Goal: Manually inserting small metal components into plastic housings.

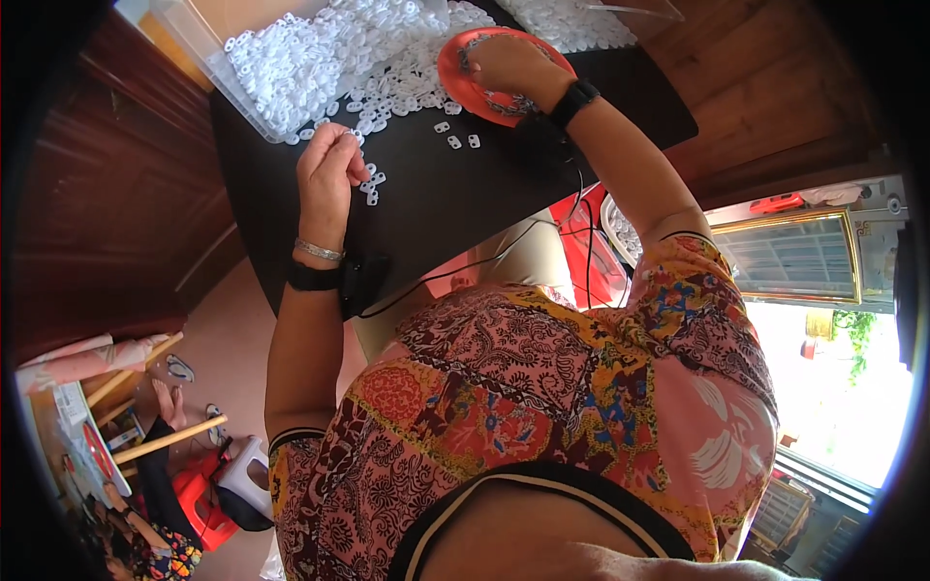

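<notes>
Head view, steeply down, close overhead.

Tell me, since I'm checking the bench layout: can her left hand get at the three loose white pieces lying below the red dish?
Probably yes. The left hand is raised over the black table, and the three loose white pieces lie just to its right with nothing between. The right hand rests on the red dish.

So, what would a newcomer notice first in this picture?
First, the heap of small white plastic pieces at the far end of the black table. Next, the red dish beside it, with the right hand resting in it. The left hand pinches one white piece above the table.
</notes>
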`<state>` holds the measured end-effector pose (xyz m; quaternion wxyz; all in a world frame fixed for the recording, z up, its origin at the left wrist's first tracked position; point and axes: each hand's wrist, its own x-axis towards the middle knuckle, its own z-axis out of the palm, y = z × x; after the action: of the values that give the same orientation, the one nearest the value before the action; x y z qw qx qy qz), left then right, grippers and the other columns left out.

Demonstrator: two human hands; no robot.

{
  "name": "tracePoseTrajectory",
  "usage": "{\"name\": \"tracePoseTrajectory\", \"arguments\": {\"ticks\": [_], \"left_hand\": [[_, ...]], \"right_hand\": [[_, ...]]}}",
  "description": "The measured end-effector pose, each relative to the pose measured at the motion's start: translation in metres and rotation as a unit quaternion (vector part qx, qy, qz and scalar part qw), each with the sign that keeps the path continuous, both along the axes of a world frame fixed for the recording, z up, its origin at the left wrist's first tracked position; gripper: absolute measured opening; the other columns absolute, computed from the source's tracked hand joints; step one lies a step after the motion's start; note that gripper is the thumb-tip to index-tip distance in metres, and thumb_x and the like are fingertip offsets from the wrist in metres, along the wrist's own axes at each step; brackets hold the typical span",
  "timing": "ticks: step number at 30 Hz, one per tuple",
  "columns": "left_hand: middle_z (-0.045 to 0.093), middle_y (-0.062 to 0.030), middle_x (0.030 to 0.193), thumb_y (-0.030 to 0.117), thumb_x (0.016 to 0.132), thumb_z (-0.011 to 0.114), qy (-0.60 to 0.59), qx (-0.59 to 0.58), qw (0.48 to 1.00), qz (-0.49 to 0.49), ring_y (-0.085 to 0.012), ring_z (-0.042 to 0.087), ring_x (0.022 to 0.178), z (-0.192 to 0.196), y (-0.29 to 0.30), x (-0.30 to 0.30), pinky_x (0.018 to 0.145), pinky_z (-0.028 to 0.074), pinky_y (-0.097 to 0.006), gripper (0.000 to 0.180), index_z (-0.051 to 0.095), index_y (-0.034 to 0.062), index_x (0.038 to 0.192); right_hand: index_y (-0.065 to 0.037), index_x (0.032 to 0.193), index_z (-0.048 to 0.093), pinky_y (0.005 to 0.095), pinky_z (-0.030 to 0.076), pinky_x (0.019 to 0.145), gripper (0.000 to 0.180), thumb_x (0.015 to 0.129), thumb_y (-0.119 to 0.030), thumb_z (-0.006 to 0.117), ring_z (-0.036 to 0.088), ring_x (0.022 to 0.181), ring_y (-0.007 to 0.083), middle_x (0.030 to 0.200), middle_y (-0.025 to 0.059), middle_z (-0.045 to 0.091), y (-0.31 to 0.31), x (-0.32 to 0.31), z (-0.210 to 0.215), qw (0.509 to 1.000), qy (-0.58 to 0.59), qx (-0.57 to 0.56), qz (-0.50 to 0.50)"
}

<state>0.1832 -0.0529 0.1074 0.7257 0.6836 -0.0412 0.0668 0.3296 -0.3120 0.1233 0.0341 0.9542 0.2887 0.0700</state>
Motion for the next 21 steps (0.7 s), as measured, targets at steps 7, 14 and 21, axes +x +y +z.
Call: {"name": "tracePoseTrajectory", "arguments": {"ticks": [7, 14, 21], "left_hand": [[0.051, 0.0009, 0.062, 0.016, 0.091, 0.05, 0.008, 0.001, 1.0, -0.002, -0.0069, 0.05, 0.052, -0.003, 0.001, 0.002, 0.049, 0.036, -0.02, 0.016, 0.054, 0.0052, 0.08], [0.051, 0.0009, 0.062, 0.016, 0.091, 0.05, 0.007, 0.001, 1.0, 0.003, -0.0068, 0.049, 0.052, 0.002, 0.0, -0.004, 0.049, 0.036, -0.02, 0.017, 0.053, 0.005, 0.079], [0.051, 0.0006, 0.062, 0.016, 0.091, 0.051, 0.006, 0.004, 1.0, 0.004, -0.0066, 0.049, 0.052, 0.003, 0.002, -0.005, 0.049, 0.036, -0.02, 0.016, 0.054, 0.0046, 0.08]], "right_hand": [[-0.001, 0.076, 0.065, 0.0447, 0.048, 0.062, 0.021, 0.07, -0.02, 0.056, 0.062, 0.069, 0.0346, 0.075, 0.0171, 0.064, 0.004, 0.005, 0.003, 0.999, 0.044, 0.016, -0.001], [-0.002, 0.079, 0.063, 0.0394, 0.049, 0.067, 0.021, 0.07, -0.021, 0.062, 0.062, 0.072, 0.0309, 0.074, 0.0146, 0.064, -0.02, -0.013, 0.012, 0.978, 0.035, 0.203, -0.033], [-0.002, 0.096, 0.066, 0.0269, 0.051, 0.068, 0.02, 0.08, -0.012, 0.062, 0.063, 0.071, 0.0131, 0.075, 0.0065, 0.066, -0.021, -0.024, 0.013, 0.906, 0.159, 0.392, 0.004]]}}
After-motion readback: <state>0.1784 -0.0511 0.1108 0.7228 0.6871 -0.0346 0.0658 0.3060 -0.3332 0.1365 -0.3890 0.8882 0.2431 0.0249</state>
